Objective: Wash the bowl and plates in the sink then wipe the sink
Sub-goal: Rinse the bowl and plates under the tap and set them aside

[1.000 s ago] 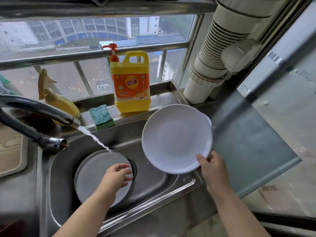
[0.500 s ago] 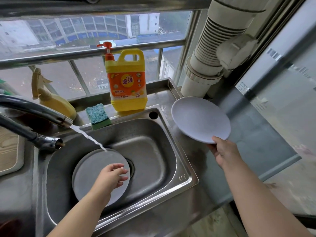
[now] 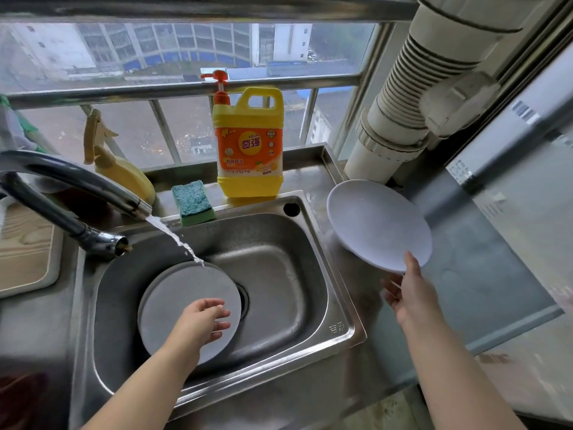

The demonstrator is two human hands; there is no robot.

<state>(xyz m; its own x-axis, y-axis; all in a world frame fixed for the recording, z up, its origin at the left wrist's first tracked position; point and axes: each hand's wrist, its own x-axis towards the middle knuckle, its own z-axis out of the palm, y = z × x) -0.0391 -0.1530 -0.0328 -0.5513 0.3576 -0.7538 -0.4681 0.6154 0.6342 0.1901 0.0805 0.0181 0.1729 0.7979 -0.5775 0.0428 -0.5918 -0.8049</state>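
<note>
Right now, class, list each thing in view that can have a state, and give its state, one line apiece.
Tap: running, water falling onto the plate in the sink.
Plate in the sink: lying in the basin, left hand on it.
White plate: tilted beside the sink, its near rim at the right hand.
Sink: wet, drain partly covered.
Detergent bottle: upright.
Sponge: propped on the ledge, unused.
</note>
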